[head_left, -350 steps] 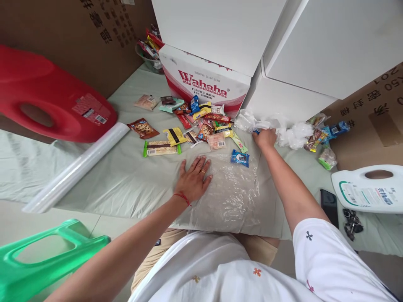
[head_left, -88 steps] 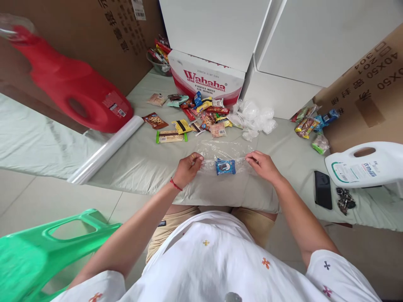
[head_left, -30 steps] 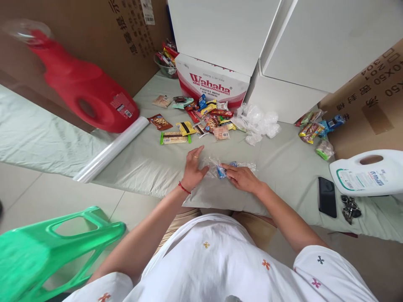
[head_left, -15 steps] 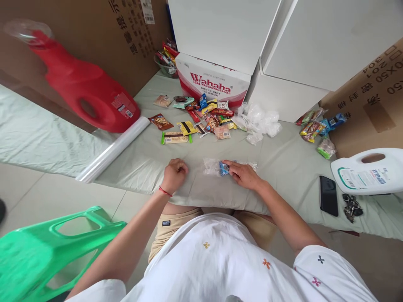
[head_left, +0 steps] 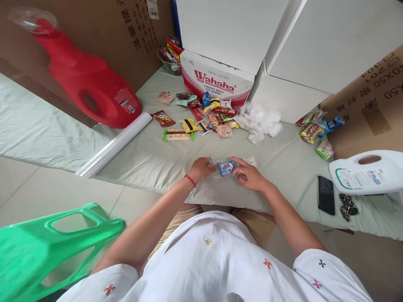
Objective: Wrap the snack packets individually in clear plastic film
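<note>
Blue packet: the one small blue packet [head_left: 226,167] lies at mid-frame on crinkled clear wrap [head_left: 252,161], between the two hands, just right of the left fingers and touching the right ones.
Left hand: the left hand [head_left: 201,168] has its fingers curled closed and seems to pinch the wrap's left end, though the tips are hard to make out.
Right hand: the right hand [head_left: 250,174] has its fingers partly spread and bent, the index fingertip on the packet's right end, gripping nothing.
Bench: a long bench [head_left: 151,167] under pale green, wrinkled cloth.
Snack heap: a loose heap of glossy packets [head_left: 214,113] at upper centre; along its left and lower edge, one brown cookie packet [head_left: 163,118], one yellow packet [head_left: 189,125] and one long green-ended bar [head_left: 178,134].
Plastic: crumpled, cloudy clear bags [head_left: 262,119] right of the heap.
Left of frame: one smooth red jug [head_left: 94,84], one glossy film roll [head_left: 115,144], one green plastic stool [head_left: 31,247].
Right of frame: one white jug [head_left: 371,172], one flat black phone [head_left: 326,195], one bunch of keys [head_left: 348,207].
Upper centre: one red-and-white Wahaha carton [head_left: 217,79], with one clear bowl [head_left: 172,67] of sweets beside it.
</note>
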Motion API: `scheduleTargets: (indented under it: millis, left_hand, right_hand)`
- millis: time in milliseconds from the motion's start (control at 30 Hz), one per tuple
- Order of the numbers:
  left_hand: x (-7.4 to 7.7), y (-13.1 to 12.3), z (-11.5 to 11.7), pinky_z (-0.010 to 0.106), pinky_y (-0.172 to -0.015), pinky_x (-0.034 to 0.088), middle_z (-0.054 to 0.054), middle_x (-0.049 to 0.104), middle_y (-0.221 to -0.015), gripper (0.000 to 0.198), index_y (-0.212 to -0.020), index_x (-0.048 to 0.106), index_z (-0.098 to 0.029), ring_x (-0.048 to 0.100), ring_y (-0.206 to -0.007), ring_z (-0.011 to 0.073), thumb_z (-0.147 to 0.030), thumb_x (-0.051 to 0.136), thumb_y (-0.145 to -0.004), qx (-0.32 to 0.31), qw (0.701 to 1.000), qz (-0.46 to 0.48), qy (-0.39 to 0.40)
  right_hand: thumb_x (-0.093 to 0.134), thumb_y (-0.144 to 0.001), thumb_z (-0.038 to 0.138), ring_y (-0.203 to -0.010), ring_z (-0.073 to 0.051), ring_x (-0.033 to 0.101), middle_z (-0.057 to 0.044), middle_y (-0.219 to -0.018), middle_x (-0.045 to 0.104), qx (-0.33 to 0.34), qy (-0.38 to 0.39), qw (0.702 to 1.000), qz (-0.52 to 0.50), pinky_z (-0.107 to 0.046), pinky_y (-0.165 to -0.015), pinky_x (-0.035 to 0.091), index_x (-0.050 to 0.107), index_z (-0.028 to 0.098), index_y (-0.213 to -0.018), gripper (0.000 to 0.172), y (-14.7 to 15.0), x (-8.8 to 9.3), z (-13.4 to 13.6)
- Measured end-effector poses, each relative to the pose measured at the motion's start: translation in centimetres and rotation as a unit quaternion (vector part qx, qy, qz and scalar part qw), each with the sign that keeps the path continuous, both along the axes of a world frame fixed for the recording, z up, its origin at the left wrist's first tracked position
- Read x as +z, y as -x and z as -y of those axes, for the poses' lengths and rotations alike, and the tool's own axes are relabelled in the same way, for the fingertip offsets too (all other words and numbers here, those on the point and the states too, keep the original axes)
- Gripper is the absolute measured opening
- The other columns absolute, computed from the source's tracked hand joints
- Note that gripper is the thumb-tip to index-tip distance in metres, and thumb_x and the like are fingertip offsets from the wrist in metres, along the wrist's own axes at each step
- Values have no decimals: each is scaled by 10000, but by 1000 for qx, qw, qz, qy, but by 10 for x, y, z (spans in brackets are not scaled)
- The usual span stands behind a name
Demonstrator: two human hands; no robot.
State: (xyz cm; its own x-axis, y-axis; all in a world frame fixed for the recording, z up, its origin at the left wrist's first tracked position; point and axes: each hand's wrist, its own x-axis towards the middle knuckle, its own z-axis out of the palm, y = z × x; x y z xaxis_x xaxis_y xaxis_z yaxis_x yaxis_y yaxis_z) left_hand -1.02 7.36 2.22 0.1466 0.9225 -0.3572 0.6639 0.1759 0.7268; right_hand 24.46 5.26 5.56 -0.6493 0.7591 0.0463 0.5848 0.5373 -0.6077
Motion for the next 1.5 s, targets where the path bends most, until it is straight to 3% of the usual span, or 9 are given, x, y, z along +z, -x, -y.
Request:
scheduleTargets:
  millis: [133,367,533,733,867,967,1133,1300,1500]
  left_hand:
    - [4,-7,6,276,-715,430,35,693,-858,81,-814,699,-189,629,-804,191,-259,715,-777,3,999,-42,-31]
    - [19,-1,23,302,-737,427,84,693,-952,74,-856,650,-200,648,-912,242,-269,662,-831,31,990,-118,-75]
    - [30,-9,30,263,-556,378,-51,545,-543,187,-748,527,-231,550,-513,147,-342,655,-828,67,995,74,-31]
    - [21,-54,19,284,-600,475,9,649,-668,142,-883,615,-188,617,-583,158,-274,502,-886,104,968,230,-1]
    - [10,-58,17,328,-844,522,65,702,-943,345,-1091,728,-172,668,-899,198,-179,448,-890,50,982,153,-95]
    - [7,-57,21,340,-899,513,81,663,-1003,434,-1235,734,-184,643,-942,209,-168,424,-932,-11,987,41,-153]
    - [16,-69,33,323,-783,510,103,624,-1132,486,-1403,648,-238,638,-844,203,-195,401,-987,-77,977,-122,-157]
    - [28,-76,37,306,-739,500,113,593,-1253,477,-1437,602,-281,665,-816,190,-205,396,-1014,-106,965,-202,-133]
    - [26,-73,38,312,-734,490,112,593,-1261,496,-1467,576,-285,669,-849,212,-217,358,-1027,-115,965,-199,-125]
  right_hand:
    - [529,-959,163,-637,-87,540,-78,-1483,544,-77,-39,991,-104,-299,-712,525,717,232,-1045,218,11,4,5]
    - [575,-1008,319,-960,-178,623,-79,-1238,541,-127,-61,990,-15,-338,-867,557,738,309,-1261,301,38,-34,8]
    - [628,-955,275,-1035,-196,605,-77,-1142,523,-162,-25,982,-99,-345,-944,536,753,263,-1199,275,45,-49,9]
    - [652,-854,253,-926,-177,575,-68,-1088,548,-186,63,967,-164,-306,-814,529,707,223,-1118,271,47,-51,4]
    - [675,-836,382,-665,-105,518,-60,-1196,626,-203,206,914,-287,-259,-622,497,482,278,-1472,672,31,-52,0]
    - [568,-904,453,-644,-118,531,-64,-1114,694,-289,203,885,-303,-259,-594,479,613,231,-1303,459,8,-49,-6]
    - [548,-921,447,-962,-231,635,-119,-1099,708,-394,24,911,-122,-395,-918,506,677,198,-1205,399,-25,-43,-25]
    - [723,-801,498,-752,-199,601,-33,-770,664,-284,145,948,-23,-347,-793,496,730,192,-967,348,-30,-45,-26]
    - [666,-810,567,-697,-148,571,-7,-789,648,-320,211,903,-194,-258,-630,456,652,206,-842,363,-30,-39,-13]
